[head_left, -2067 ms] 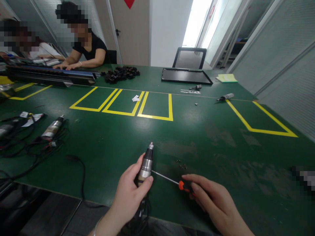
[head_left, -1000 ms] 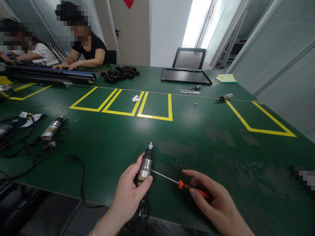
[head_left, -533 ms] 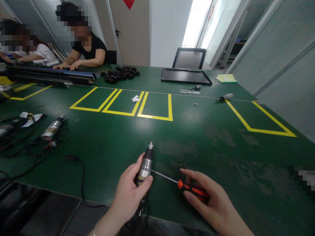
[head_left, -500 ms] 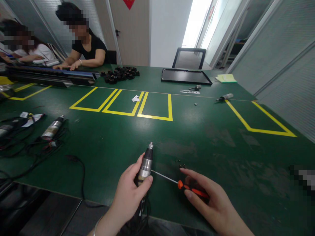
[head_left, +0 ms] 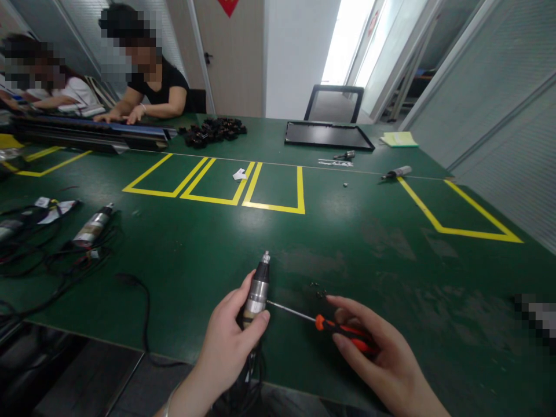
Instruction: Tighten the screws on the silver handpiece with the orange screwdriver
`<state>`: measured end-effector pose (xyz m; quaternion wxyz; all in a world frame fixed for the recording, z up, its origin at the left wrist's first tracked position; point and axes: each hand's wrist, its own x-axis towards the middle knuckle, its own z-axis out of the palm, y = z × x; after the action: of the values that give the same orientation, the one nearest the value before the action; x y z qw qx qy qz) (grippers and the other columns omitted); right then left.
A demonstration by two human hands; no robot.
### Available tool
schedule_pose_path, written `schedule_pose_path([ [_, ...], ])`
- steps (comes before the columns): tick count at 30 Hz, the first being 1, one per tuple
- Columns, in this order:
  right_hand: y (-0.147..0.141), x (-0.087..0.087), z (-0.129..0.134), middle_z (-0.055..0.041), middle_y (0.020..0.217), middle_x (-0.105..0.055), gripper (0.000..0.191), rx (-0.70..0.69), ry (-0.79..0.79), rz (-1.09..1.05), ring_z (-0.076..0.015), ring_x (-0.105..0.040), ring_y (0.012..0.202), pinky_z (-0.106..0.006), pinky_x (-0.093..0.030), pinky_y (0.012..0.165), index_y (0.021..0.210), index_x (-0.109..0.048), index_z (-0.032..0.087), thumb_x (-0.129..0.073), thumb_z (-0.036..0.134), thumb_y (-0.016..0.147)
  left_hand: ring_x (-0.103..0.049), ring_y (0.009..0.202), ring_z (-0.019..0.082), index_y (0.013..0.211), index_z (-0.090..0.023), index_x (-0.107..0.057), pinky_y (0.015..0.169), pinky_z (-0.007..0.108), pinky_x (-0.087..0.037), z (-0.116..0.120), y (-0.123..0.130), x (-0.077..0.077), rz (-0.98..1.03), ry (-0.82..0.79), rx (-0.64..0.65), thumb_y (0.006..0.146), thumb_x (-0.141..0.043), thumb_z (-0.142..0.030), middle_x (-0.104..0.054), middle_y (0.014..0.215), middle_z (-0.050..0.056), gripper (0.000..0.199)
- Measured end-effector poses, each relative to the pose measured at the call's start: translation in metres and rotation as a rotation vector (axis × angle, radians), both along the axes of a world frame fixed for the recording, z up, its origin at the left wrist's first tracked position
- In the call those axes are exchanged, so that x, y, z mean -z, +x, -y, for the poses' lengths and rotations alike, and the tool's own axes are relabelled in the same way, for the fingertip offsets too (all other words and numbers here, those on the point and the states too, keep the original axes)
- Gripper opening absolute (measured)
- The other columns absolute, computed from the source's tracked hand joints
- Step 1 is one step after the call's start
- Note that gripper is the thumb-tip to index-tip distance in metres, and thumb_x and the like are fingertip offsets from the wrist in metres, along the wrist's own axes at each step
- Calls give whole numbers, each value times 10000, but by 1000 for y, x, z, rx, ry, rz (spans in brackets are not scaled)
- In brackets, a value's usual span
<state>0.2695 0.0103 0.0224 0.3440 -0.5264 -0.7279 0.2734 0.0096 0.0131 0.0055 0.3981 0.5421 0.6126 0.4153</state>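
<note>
My left hand (head_left: 232,333) is wrapped round a silver and black electric screwdriver (head_left: 259,292), whose tip points away from me. A cable hangs below it. My right hand (head_left: 377,353) holds a hand screwdriver (head_left: 347,334) by its red and black handle, between thumb and fingers. The thin metal shaft reaches left, and its end meets the side of the electric tool's body. Several tiny dark screws (head_left: 321,293) lie on the green table (head_left: 208,243) just beyond my right fingertips.
More electric screwdrivers (head_left: 92,227) with tangled cables lie at the left. A pile of black parts (head_left: 212,132), a black-framed panel (head_left: 329,136) and another tool (head_left: 397,172) are farther back. Two people sit at the far left; one person's hands (head_left: 121,114) rest on long dark strips.
My right hand has shifted slightly to the right along with the handle of the hand screwdriver. My left hand and the electric screwdriver have hardly moved.
</note>
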Motion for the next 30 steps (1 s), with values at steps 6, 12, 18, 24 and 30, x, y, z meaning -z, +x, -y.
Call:
schedule_pose_path([
  [6,-2,-4,-1,-3,901,-706,434,-48,73,32,-147,-697,733,-222,-584,670,1240,-679,305,-664,149,835,-665,1013,280,1427,-194,-605,839,353,-499,0,0,0,-3,-3,1,845,-671,-337,-741,1031,71,603],
  [12,1,-3,1,-27,978,-741,422,-94,-102,21,-175,-730,844,-276,-580,759,1379,-594,290,-572,272,957,-655,1047,287,1437,-179,-592,869,362,-488,-1,0,0,-16,-4,14,858,-660,-361,-735,1085,84,611],
  [18,0,-2,1,23,706,-679,417,-98,-236,9,-144,-669,629,-243,-524,599,1428,-554,255,-391,340,1054,-652,1060,287,1446,-161,-577,880,365,-485,0,-1,-1,-12,-15,23,865,-648,-369,-728,1119,93,622],
  [24,0,-1,2,-6,801,-709,402,-50,-105,13,-140,-690,654,-220,-540,599,1343,-617,233,-574,277,945,-656,1066,283,1434,-196,-595,868,351,-490,0,-1,3,-2,-1,16,860,-666,-357,-734,1106,76,601],
  [30,-1,0,0,-4,894,-713,458,-18,20,15,-147,-719,746,-227,-589,694,1291,-651,279,-650,178,845,-664,1027,278,1433,-195,-597,838,345,-498,-1,-1,3,-4,5,14,860,-664,-354,-736,1046,69,598],
])
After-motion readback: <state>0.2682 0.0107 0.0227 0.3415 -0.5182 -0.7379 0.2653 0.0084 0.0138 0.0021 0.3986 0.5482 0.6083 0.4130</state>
